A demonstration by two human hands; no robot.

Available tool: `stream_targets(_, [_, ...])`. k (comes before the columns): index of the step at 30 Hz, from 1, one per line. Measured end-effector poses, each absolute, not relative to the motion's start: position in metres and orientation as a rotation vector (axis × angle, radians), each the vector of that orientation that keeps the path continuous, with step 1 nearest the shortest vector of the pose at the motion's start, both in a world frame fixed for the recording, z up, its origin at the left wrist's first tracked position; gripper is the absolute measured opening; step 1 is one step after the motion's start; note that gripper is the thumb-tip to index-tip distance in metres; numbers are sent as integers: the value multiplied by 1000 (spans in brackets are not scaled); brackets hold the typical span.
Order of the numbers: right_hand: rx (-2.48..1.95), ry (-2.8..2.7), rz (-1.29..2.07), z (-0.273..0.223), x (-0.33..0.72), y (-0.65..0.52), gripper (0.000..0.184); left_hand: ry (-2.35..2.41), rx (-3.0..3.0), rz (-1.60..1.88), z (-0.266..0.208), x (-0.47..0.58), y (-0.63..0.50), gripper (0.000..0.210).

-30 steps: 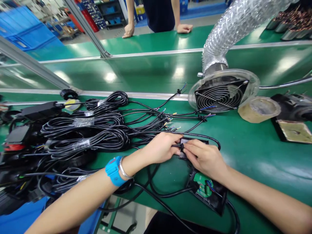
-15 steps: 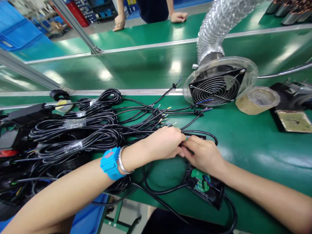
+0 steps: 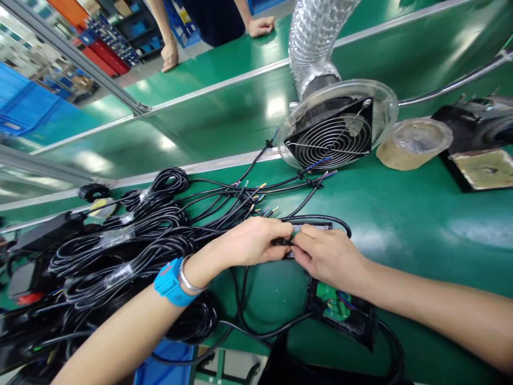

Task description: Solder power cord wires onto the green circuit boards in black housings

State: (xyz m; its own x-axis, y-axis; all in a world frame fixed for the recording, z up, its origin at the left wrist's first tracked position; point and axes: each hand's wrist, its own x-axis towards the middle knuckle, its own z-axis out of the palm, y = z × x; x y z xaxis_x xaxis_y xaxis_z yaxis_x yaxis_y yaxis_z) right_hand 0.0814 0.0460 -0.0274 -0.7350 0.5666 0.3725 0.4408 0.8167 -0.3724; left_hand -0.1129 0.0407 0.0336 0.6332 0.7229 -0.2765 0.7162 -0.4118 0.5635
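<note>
My left hand, with a blue wrist strap and a silver bangle behind it, pinches a black cable. Close against it, the fingers of my right hand are pressed together at the cable's end. What they pinch is mostly hidden, with a bit of green showing between the hands. Under both hands lies a black-edged case part with a greyish inside. Below my right wrist, an open black housing holds a green circuit board with coloured wires, and cables run from it.
Bundled black cables cover the table's left side, their stripped ends pointing toward the middle. A fan on a silver duct stands behind my hands. A tan round pot sits at right. A person's hands rest across the bench.
The view has tilted and shifted. My hands have drawn slightly apart, so the black cable now shows between them, and more of the case part's greyish inside is visible.
</note>
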Motion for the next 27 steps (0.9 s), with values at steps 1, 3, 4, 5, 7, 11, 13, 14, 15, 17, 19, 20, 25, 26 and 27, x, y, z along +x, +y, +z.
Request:
stream_targets(1, [-749, -2520, 354, -27, 81, 46, 25, 1128, 2186, 23, 33, -114, 40, 10])
stream_targets(3, [-747, -2514, 342, -27, 81, 45, 24, 1155, 2180, 37, 31, -116, 37, 10])
stream_targets(4, [-747, -2515, 332, -26, 81, 45, 24, 1174, 2176, 46, 30, -117, 35, 11])
stream_targets(5, [-753, -2521, 320, -26, 81, 44, 23, 1203, 2166, 60, 30, -119, 33, 11])
stream_targets(7, [-779, -2548, 295, -26, 82, 43, 21, 1299, 2129, 116, 29, -120, 26, 13])
stream_targets(11, [-834, -2605, 277, -25, 81, 42, 22, 1494, 2082, 218, 27, -120, 10, 6])
stream_targets(13, [-859, -2612, 297, -24, 80, 42, 21, 1545, 2139, 224, 25, -117, 5, 7])
stream_targets(14, [-872, -2612, 313, -24, 80, 41, 20, 1567, 2184, 223, 23, -115, 4, 8])
stream_targets(15, [-878, -2613, 330, -24, 79, 41, 19, 1588, 2233, 226, 21, -114, 4, 9])
stream_targets(17, [-881, -2614, 352, -24, 79, 40, 18, 1604, 2321, 265, 15, -112, 5, 13])
stream_targets(19, [-884, -2613, 345, -25, 79, 39, 18, 1581, 2390, 353, 8, -113, 8, 15])
stream_targets(20, [-892, -2611, 337, -25, 80, 39, 18, 1560, 2423, 392, 5, -114, 9, 17])
stream_targets(25, [-902, -2657, 337, -25, 81, 40, 16, 1563, 2609, 320, -4, -117, 8, 22])
stream_targets(26, [-903, -2680, 340, -24, 81, 41, 16, 1589, 2661, 281, -3, -115, 6, 21])
stream_targets(27, [-912, -2707, 341, -23, 80, 41, 17, 1605, 2719, 233, -2, -112, 3, 20])
